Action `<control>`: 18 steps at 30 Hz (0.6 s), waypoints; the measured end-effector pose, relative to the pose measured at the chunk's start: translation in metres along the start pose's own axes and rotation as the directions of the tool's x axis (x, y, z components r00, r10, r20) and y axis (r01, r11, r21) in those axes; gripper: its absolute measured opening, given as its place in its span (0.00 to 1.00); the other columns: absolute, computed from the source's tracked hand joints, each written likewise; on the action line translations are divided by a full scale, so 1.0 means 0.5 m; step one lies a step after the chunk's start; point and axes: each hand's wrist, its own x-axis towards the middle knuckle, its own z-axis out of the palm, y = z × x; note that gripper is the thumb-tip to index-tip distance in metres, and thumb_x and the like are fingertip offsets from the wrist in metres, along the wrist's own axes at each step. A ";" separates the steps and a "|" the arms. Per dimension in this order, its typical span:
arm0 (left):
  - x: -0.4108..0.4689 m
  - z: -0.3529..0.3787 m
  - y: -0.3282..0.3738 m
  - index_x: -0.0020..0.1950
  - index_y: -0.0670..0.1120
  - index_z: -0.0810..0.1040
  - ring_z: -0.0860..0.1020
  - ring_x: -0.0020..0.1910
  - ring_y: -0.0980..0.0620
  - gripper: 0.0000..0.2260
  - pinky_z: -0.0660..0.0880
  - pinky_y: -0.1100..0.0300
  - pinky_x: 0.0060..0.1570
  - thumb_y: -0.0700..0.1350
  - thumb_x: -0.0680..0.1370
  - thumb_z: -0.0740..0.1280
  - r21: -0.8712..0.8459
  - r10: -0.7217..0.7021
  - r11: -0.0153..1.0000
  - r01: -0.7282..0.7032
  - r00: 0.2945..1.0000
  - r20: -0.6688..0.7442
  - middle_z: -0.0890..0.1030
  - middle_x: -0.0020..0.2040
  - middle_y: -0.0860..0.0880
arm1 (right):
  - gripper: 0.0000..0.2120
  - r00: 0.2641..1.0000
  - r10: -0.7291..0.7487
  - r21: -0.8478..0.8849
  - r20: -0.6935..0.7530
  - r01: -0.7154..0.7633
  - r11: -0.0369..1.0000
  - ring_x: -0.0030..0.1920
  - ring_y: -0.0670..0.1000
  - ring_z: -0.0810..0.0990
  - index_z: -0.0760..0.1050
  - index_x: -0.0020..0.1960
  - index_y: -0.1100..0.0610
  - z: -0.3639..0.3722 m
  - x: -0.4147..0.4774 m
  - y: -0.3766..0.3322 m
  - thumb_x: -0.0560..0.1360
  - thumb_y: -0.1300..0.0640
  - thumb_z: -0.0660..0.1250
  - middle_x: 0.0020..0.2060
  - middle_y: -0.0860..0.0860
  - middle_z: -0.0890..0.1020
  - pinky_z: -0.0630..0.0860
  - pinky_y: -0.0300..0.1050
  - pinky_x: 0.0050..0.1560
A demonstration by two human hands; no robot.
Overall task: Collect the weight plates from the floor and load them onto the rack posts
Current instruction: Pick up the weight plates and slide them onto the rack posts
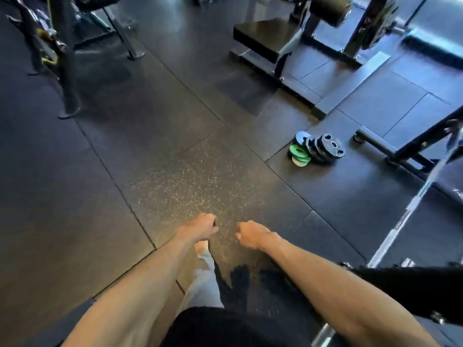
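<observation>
A small heap of weight plates lies on the dark rubber floor at the right: several black plates lean against each other, with green plates stacked at their left. My left hand and my right hand hang side by side over the floor in the lower middle, well short of the heap. Both have their fingers curled in and hold nothing. No rack post with plates shows plainly.
A black padded bench machine stands at the back right. A dark frame and a steel barbell run along the right. A rack with upright legs stands at the back left. My legs show at the bottom.
</observation>
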 end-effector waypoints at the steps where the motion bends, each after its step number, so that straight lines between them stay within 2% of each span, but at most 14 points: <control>1: 0.056 -0.045 0.005 0.51 0.44 0.78 0.80 0.51 0.42 0.09 0.75 0.52 0.47 0.48 0.79 0.63 0.010 0.026 1.000 -0.026 1.000 0.013 0.82 0.52 0.43 | 0.18 0.999 0.031 0.028 -0.008 -0.031 0.999 0.62 0.62 0.78 0.74 0.67 0.61 -0.037 0.043 0.015 0.82 0.55 0.56 0.63 0.61 0.79 0.74 0.54 0.62; 4: 0.189 -0.188 0.037 0.50 0.46 0.79 0.80 0.45 0.45 0.07 0.73 0.56 0.42 0.46 0.78 0.62 0.035 0.114 0.993 -0.115 0.993 0.029 0.82 0.45 0.46 | 0.16 0.989 0.135 0.120 -0.053 -0.128 0.984 0.61 0.62 0.80 0.74 0.65 0.61 -0.154 0.142 0.048 0.83 0.55 0.56 0.62 0.59 0.80 0.76 0.51 0.59; 6: 0.263 -0.274 0.062 0.46 0.48 0.77 0.80 0.42 0.46 0.06 0.74 0.56 0.43 0.48 0.78 0.63 0.061 0.156 0.985 -0.160 0.986 0.061 0.80 0.41 0.48 | 0.16 0.978 0.202 0.187 -0.058 -0.188 0.964 0.60 0.61 0.80 0.75 0.64 0.61 -0.240 0.177 0.058 0.82 0.56 0.57 0.61 0.59 0.80 0.76 0.50 0.58; 8: 0.349 -0.362 0.090 0.45 0.50 0.75 0.80 0.47 0.44 0.05 0.75 0.52 0.47 0.50 0.78 0.63 0.091 0.187 0.976 -0.196 0.978 0.095 0.80 0.45 0.47 | 0.15 0.967 0.245 0.247 -0.069 -0.221 0.943 0.59 0.60 0.80 0.75 0.63 0.60 -0.329 0.223 0.069 0.82 0.56 0.57 0.61 0.58 0.81 0.76 0.50 0.57; 11: 0.474 -0.473 0.138 0.50 0.49 0.77 0.80 0.52 0.43 0.08 0.75 0.52 0.51 0.51 0.79 0.63 0.155 0.274 0.945 -0.287 0.957 0.100 0.81 0.54 0.45 | 0.14 0.943 0.307 0.369 -0.131 -0.241 0.898 0.57 0.61 0.81 0.76 0.61 0.60 -0.434 0.290 0.092 0.81 0.58 0.56 0.59 0.59 0.82 0.76 0.51 0.54; 14: 0.580 -0.568 0.206 0.55 0.45 0.78 0.79 0.54 0.42 0.11 0.75 0.52 0.51 0.50 0.80 0.62 0.238 0.336 0.902 -0.360 0.932 0.137 0.81 0.55 0.44 | 0.13 0.918 0.379 0.444 -0.118 -0.293 0.847 0.55 0.61 0.82 0.77 0.59 0.59 -0.516 0.369 0.138 0.80 0.57 0.57 0.57 0.59 0.82 0.77 0.51 0.53; 18: 0.753 -0.670 0.308 0.53 0.46 0.79 0.80 0.55 0.42 0.10 0.75 0.52 0.51 0.50 0.79 0.63 0.305 0.401 0.847 -0.436 0.900 0.172 0.82 0.55 0.42 | 0.13 0.871 0.478 0.537 -0.115 -0.350 0.768 0.56 0.63 0.81 0.77 0.57 0.60 -0.617 0.482 0.240 0.79 0.57 0.59 0.56 0.61 0.82 0.77 0.51 0.51</control>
